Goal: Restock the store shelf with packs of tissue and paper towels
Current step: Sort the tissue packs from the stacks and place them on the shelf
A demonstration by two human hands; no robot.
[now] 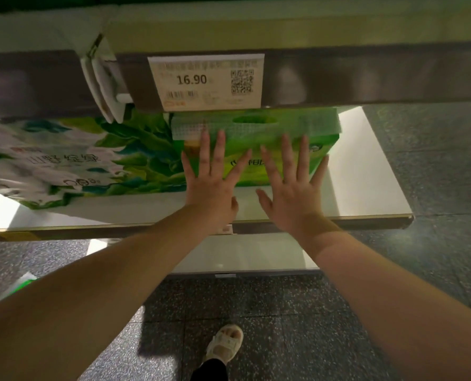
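Head view: both my hands lie flat against a green tissue pack (267, 149) on the white shelf (366, 188).

The pack is a glossy green plastic block with a flat, gridded carry flap along its top and an oval handle slot cut through it; it sits under the grey shelf edge bearing a paper price tag (207, 81) marked 16.90. My left hand (211, 182) and right hand (292, 185) press its front face side by side, fingers straight and spread wide, gripping nothing. Just left stands a larger leaf-printed pack (64, 160), green and white, touching the first. Below is speckled dark floor (283, 339) and my pale sandal (226, 345).
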